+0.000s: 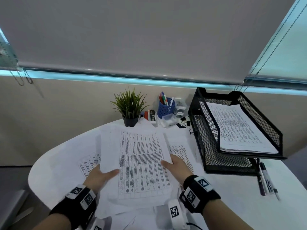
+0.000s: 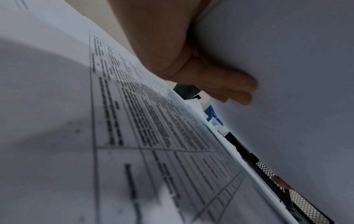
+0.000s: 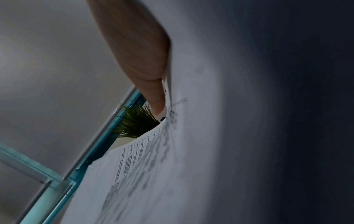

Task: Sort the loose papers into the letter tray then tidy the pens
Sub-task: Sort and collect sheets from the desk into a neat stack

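Observation:
A stack of printed papers is lifted a little over the white table, held from both sides. My left hand grips its left edge, thumb on top and fingers underneath. My right hand grips the right edge, thumb on the printed side. More loose sheets lie on the table below. The black mesh letter tray stands at the right with papers in its upper tier. Loose pens lie right of the tray. A blue pen cup holds several pens.
A potted plant stands at the back of the table, with small boxes and binder clips beside the cup. A wall and a lowered blind rise behind. The table's rounded edge curves at the left.

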`<state>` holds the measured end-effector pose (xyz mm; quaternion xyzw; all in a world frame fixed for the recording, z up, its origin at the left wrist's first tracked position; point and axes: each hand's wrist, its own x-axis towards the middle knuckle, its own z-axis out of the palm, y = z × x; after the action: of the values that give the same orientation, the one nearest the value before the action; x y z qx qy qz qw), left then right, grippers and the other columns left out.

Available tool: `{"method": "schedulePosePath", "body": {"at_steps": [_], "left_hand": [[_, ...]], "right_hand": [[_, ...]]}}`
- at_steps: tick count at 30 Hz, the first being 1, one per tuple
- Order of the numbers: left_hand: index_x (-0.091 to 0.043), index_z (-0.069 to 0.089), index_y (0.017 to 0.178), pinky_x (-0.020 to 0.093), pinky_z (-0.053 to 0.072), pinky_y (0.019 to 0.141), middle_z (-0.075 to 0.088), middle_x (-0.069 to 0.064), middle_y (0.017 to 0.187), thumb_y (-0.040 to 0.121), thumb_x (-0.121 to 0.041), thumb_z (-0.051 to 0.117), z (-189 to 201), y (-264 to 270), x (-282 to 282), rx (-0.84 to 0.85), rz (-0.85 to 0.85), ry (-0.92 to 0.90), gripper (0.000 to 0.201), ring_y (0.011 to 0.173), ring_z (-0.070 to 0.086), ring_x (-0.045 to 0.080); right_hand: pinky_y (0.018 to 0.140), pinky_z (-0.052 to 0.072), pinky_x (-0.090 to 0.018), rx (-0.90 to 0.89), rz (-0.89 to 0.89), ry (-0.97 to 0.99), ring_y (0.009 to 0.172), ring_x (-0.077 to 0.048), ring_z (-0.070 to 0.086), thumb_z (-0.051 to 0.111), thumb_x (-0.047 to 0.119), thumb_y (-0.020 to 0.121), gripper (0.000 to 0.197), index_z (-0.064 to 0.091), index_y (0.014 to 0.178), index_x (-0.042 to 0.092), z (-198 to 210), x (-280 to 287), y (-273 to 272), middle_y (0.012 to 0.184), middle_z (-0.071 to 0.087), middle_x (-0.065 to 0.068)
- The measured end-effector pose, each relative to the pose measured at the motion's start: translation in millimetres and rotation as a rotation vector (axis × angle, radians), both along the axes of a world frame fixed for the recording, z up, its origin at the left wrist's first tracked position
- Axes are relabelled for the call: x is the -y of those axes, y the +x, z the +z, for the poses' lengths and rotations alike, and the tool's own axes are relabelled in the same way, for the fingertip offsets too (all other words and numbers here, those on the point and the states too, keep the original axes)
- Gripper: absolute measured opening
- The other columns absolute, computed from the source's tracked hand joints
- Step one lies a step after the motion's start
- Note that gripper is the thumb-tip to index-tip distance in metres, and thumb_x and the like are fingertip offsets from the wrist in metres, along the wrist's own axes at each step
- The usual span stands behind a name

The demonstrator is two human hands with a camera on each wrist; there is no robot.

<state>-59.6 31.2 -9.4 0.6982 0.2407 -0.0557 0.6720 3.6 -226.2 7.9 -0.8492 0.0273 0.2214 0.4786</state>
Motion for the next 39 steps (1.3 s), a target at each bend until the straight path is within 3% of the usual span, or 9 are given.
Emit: {"method": "schedulePosePath", "body": {"at_steps": [5,10,17,20,23,26,30,33,39], "left_hand": [[0.0,0.055,0.121,0.033,0.04,0.088,0.063,0.012,0.113,0.081,0.0,0.066,-3,-4,-7,-0.004,0.061,-0.069,0.041,0.095,0.058,0.024],[0.003,0.056,0.118,0.032,0.04,0.084,0.063,0.015,0.111,0.083,0.003,0.063,-4,-7,-20,-0.019,0.117,-0.082,0.036,0.091,0.058,0.023],[0.005,0.051,0.123,0.029,0.037,0.085,0.056,0.008,0.115,0.085,0.004,0.059,-2,-6,-46,-0.023,0.125,0.009,0.039,0.098,0.052,0.021],[0.007,0.049,0.127,0.029,0.034,0.089,0.055,0.018,0.126,0.085,0.002,0.06,-2,-6,-56,-0.033,0.136,0.06,0.044,0.111,0.054,0.032],[0.008,0.048,0.128,0.028,0.032,0.09,0.054,0.018,0.127,0.085,0.003,0.06,-1,-6,-63,-0.035,0.164,0.065,0.045,0.118,0.05,0.035],[0.007,0.051,0.124,0.029,0.034,0.087,0.056,0.016,0.122,0.085,0.002,0.061,1,-7,-65,-0.039,0.176,0.05,0.041,0.106,0.053,0.028],[0.009,0.048,0.127,0.03,0.033,0.086,0.054,0.024,0.127,0.085,0.004,0.059,6,-9,-60,-0.024,0.203,0.045,0.043,0.116,0.051,0.036],[0.01,0.047,0.128,0.029,0.032,0.086,0.052,0.026,0.128,0.086,0.005,0.057,12,-10,-54,-0.018,0.205,0.034,0.043,0.109,0.051,0.03],[0.008,0.049,0.126,0.03,0.033,0.084,0.054,0.012,0.116,0.086,0.005,0.058,17,-8,-51,-0.034,0.17,0.002,0.041,0.098,0.05,0.025]], "right_hand": [[0.099,0.039,-0.029,0.045,-0.096,-0.228,0.122,-0.02,0.048,0.059,0.034,0.09,0.046,0.049,0.13,0.013,-12,23,12,0.135,0.05,-0.004],[0.103,0.04,-0.037,-0.035,-0.104,-0.635,0.127,-0.029,0.039,0.072,0.047,0.074,0.083,0.034,0.139,0.012,-28,57,17,0.14,0.041,-0.011],[0.111,0.03,-0.042,-0.094,-0.083,-0.731,0.135,-0.034,0.027,0.078,0.061,0.06,0.123,0.01,0.148,0.009,-34,62,23,0.148,0.028,-0.016],[0.11,0.03,-0.043,-0.136,-0.112,-0.748,0.136,-0.035,0.027,0.081,0.057,0.058,0.127,0.007,0.148,0.008,-32,61,26,0.148,0.026,-0.019],[0.1,0.045,-0.038,-0.092,-0.203,-0.662,0.125,-0.031,0.045,0.081,0.032,0.069,0.099,0.023,0.142,0.001,-29,59,29,0.138,0.042,-0.018],[0.09,0.051,-0.033,0.007,-0.194,-0.648,0.113,-0.028,0.056,0.055,0.012,0.089,0.05,0.042,0.135,-0.001,-17,55,31,0.132,0.053,-0.015],[0.081,0.052,-0.032,0.156,-0.26,-0.501,0.098,-0.027,0.062,0.049,0.014,0.095,0.042,0.047,0.136,0.003,20,51,39,0.127,0.058,-0.015],[0.067,0.056,-0.034,0.292,-0.296,-0.373,0.067,-0.018,0.058,0.05,0.015,0.094,0.031,0.06,0.124,0.011,54,51,50,0.098,0.067,-0.006],[0.053,0.043,-0.028,0.454,-0.327,-0.156,0.057,-0.015,0.049,0.056,0.016,0.093,0.011,0.065,0.097,0.013,112,51,64,0.072,0.06,-0.003]]}}
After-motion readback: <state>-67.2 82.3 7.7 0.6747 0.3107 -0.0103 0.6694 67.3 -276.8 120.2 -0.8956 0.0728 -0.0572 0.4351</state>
